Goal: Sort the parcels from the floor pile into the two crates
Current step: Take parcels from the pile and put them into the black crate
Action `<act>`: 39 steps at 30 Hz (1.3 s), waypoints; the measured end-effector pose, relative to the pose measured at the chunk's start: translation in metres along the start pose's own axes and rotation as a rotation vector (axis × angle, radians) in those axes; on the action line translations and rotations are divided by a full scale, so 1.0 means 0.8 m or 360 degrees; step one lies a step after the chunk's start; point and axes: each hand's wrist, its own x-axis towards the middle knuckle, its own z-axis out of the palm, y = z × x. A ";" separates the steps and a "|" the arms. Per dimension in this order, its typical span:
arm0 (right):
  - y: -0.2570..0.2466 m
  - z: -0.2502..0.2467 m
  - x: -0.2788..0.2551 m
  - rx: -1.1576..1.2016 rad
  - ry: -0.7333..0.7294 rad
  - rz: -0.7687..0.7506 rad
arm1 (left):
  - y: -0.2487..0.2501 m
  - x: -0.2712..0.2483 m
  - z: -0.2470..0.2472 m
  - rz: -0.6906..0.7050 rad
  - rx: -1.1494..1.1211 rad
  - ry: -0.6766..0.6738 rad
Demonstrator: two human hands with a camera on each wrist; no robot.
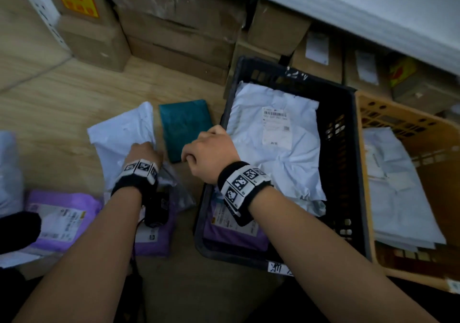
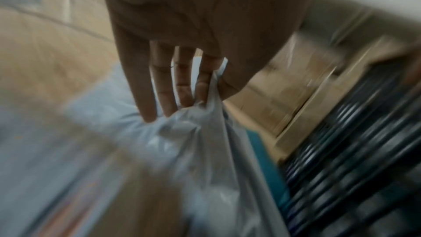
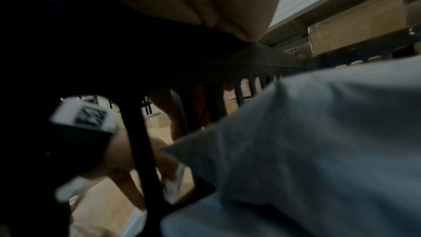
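— Head view first: whereabouts of the parcel in hand?

— On the wooden floor [image 1: 62,103], just beside a flat teal plastic parcel [image 1: 185,128]: a white crumpled plastic mailer [image 1: 119,133], gathered at its near edge by the left hand [image 1: 143,152]. Probably picked as the top piece of the pile, above the purple plastic mailers [image 1: 62,218].

— And the right hand [image 1: 209,153]?

— Curled over the left rim of the black slotted plastic crate [image 1: 348,148], likely to steady it for the drop. Already inside: a larger white mailer with a printed barcode label [image 1: 286,153], digits too small to read. Handwriting on a white tag at the crate's near rim, illegible. To the right, side by side with it, an orange slotted plastic crate [image 1: 410,123] with more white mailers.

— Left wrist view?

— Blurred. Showed the film pinched between thumb and forefinger, the other fingers [image 2: 145,87] straight against the bunched mailer [image 2: 205,132]. Lifted by a fold, judging from the taut plastic.

— Right wrist view?

— Dark. Showed fingers [image 3: 164,109] through the crate wall's slots, hooked round the rim; no parcel held.
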 end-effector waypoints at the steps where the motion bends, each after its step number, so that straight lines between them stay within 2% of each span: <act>1: 0.000 -0.002 -0.001 0.0004 -0.0016 -0.0009 | 0.002 -0.012 -0.019 0.0046 -0.0065 0.0105; 3: 0.001 -0.010 -0.003 0.0077 -0.0044 -0.0009 | 0.010 -0.039 -0.064 0.0134 -0.0256 0.0325; 5: 0.003 -0.022 -0.007 0.0312 -0.0070 0.0027 | 0.019 -0.064 -0.110 0.0211 -0.0596 0.0464; 8: 0.008 -0.051 -0.023 0.0916 0.0002 0.0207 | 0.035 -0.103 -0.174 0.0361 -0.1318 0.0469; 10: 0.014 -0.075 -0.039 0.1205 0.0119 0.0339 | 0.046 -0.134 -0.211 0.0500 -0.1627 0.0426; 12: 0.023 -0.100 -0.058 0.1418 0.0217 0.0427 | 0.056 -0.159 -0.236 0.0621 -0.1873 0.0374; 15: 0.043 -0.134 -0.086 0.1723 0.0293 0.0515 | 0.072 -0.187 -0.251 0.0797 -0.2042 0.0280; 18: 0.066 -0.156 -0.118 0.2077 0.0382 0.0645 | 0.093 -0.213 -0.250 0.0945 -0.2126 0.0104; 21: 0.085 -0.164 -0.142 0.2359 0.0531 0.0752 | 0.107 -0.231 -0.250 0.1003 -0.2191 -0.0055; 25: 0.108 -0.163 -0.161 0.2781 0.0469 0.0522 | 0.119 -0.247 -0.247 0.1060 -0.2250 -0.0270; 27: 0.120 -0.161 -0.169 0.2928 0.0544 0.0482 | 0.124 -0.252 -0.241 0.0979 -0.2210 -0.0291; 29: 0.133 -0.159 -0.177 0.2875 0.0712 0.0543 | 0.126 -0.256 -0.238 0.0824 -0.2138 -0.0249; 31: 0.144 -0.156 -0.184 0.2787 0.0827 0.0591 | 0.123 -0.255 -0.233 0.0724 -0.2030 -0.0354; 35: 0.154 -0.148 -0.197 0.2715 0.0895 0.0623 | 0.121 -0.253 -0.215 0.0858 -0.1587 -0.0511; 39: 0.154 -0.140 -0.203 0.2715 0.0879 0.0617 | 0.123 -0.245 -0.199 0.0950 -0.1535 -0.0449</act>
